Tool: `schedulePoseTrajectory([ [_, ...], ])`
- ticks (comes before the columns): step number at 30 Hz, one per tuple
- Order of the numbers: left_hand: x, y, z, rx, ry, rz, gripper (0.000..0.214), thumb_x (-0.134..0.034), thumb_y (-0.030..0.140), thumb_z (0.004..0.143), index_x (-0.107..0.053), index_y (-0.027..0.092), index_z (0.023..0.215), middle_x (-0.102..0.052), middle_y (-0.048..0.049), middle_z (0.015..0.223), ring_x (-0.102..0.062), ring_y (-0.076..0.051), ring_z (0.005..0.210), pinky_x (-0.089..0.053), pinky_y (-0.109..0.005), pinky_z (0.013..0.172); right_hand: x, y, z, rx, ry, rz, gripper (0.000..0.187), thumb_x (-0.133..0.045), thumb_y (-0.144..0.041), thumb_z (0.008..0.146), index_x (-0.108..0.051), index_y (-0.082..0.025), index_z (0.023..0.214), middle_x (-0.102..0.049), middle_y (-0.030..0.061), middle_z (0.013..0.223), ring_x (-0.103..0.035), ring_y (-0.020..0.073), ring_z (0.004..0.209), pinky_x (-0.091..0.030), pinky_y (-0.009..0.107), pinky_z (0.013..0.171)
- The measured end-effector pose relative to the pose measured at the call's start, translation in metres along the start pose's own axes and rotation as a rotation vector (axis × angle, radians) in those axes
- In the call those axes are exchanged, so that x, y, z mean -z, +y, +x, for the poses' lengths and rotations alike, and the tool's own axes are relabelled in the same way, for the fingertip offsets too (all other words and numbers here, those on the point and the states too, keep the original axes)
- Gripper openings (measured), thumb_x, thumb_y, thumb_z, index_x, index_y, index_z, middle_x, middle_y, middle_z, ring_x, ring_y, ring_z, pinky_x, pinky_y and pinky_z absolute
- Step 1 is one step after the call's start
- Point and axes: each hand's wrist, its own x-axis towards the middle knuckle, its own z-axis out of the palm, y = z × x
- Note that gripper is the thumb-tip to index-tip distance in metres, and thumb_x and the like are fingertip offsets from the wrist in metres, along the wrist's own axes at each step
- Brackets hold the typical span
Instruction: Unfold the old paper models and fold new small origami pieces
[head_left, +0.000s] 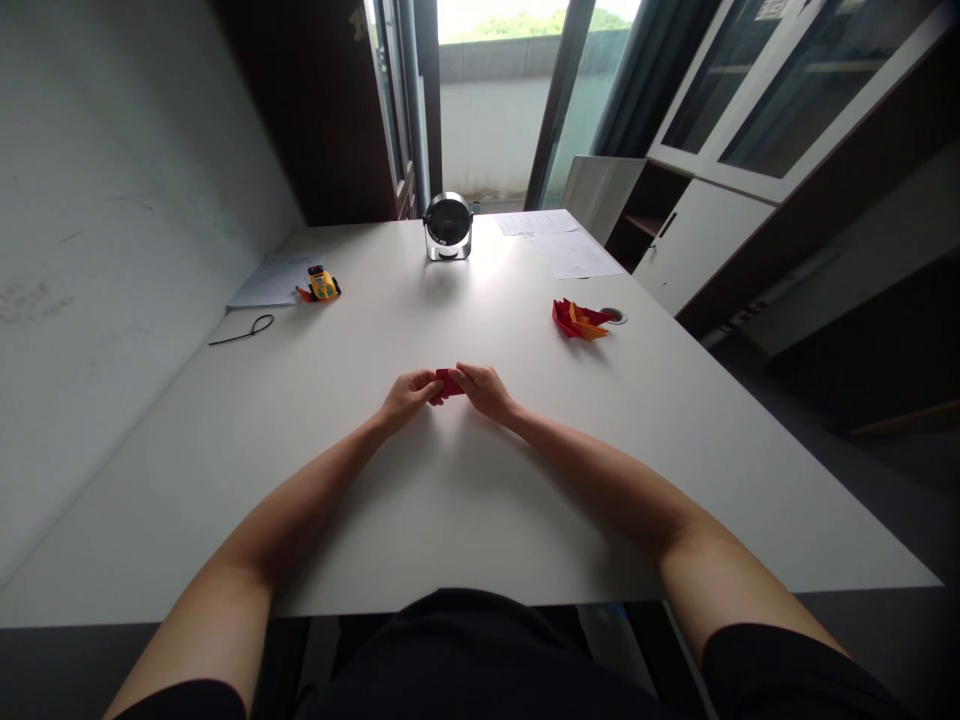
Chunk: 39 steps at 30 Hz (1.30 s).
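Note:
A small folded red paper (448, 382) lies at the middle of the white table (375, 500), pinched from both sides. My left hand (409, 393) grips its left end with curled fingers. My right hand (484, 388) grips its right end the same way. Both forearms rest low over the tabletop. Much of the paper is hidden by my fingers.
A pile of folded red and orange papers (579, 319) lies to the right, by a round cable hole (613, 316). A small fan (448, 227) stands at the far edge, paper sheets (559, 243) beside it. A yellow toy (322, 285), a sheet (274, 280) and a black cord (244, 331) sit far left.

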Motion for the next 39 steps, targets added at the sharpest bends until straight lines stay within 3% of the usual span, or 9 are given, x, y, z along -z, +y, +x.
schedulePoseTrajectory([
  [4,0.004,-0.001,0.003,-0.026,0.104,-0.004,0.037,-0.073,0.049,0.085,-0.074,0.014,0.096,-0.074,-0.0078,0.08,-0.067,-0.017,0.068,-0.052,-0.029,0.065,-0.002,0.001,0.0,0.004,-0.053,0.019,0.04,-0.051,-0.049,0.097,-0.06,-0.019,0.073,-0.058,-0.0011,0.066,-0.047,0.0123,0.06,-0.035,0.026,0.06],
  [8,0.008,0.0,0.002,-0.102,0.228,0.17,0.031,-0.071,0.046,0.086,-0.075,0.017,0.096,-0.075,-0.0077,0.086,-0.069,-0.019,0.076,-0.053,-0.031,0.069,-0.006,0.003,0.001,0.027,-0.08,-0.033,0.02,-0.061,-0.035,0.091,-0.068,-0.019,0.081,-0.065,-0.0006,0.075,-0.053,0.0119,0.064,-0.039,0.025,0.062],
  [11,0.006,0.004,-0.001,-0.178,0.235,0.355,0.022,-0.07,0.041,0.087,-0.076,0.02,0.093,-0.074,-0.0062,0.089,-0.069,-0.018,0.079,-0.054,-0.031,0.072,-0.006,0.003,0.001,0.062,-0.031,-0.017,0.015,-0.062,-0.032,0.091,-0.071,-0.021,0.095,-0.07,0.0013,0.086,-0.058,0.0124,0.068,-0.044,0.025,0.067],
  [14,0.002,0.009,-0.004,-0.256,0.214,0.432,0.014,-0.069,0.034,0.087,-0.076,0.022,0.091,-0.071,-0.0044,0.089,-0.068,-0.017,0.078,-0.053,-0.029,0.07,-0.004,0.002,0.001,0.098,0.011,-0.011,0.015,-0.061,-0.031,0.093,-0.071,-0.02,0.097,-0.071,0.0031,0.089,-0.061,0.0132,0.072,-0.046,0.025,0.07],
  [22,0.001,0.014,-0.003,-0.229,0.207,0.282,0.009,-0.07,0.028,0.082,-0.073,0.02,0.085,-0.067,-0.0045,0.091,-0.066,-0.016,0.083,-0.053,-0.029,0.074,0.0,-0.002,0.001,0.115,0.006,-0.023,0.017,-0.061,-0.033,0.094,-0.07,-0.019,0.09,-0.068,0.0046,0.09,-0.059,0.0133,0.071,-0.047,0.026,0.069],
  [30,0.005,0.002,0.002,-0.084,0.279,0.166,0.018,-0.07,0.035,0.083,-0.068,0.018,0.09,-0.07,-0.0037,0.086,-0.065,-0.017,0.074,-0.05,-0.028,0.069,0.001,0.0,0.003,0.085,0.035,0.014,0.017,-0.058,-0.031,0.093,-0.067,-0.019,0.086,-0.068,0.0041,0.085,-0.06,0.0144,0.074,-0.049,0.027,0.071],
  [39,0.019,-0.01,0.012,-0.093,0.421,0.025,0.023,-0.066,0.04,0.089,-0.058,0.019,0.095,-0.063,-0.0016,0.081,-0.057,-0.013,0.07,-0.045,-0.026,0.067,0.002,0.004,0.004,0.069,0.075,0.0,0.008,-0.057,-0.023,0.085,-0.063,-0.019,0.081,-0.067,0.0026,0.08,-0.058,0.0141,0.072,-0.048,0.027,0.069],
])
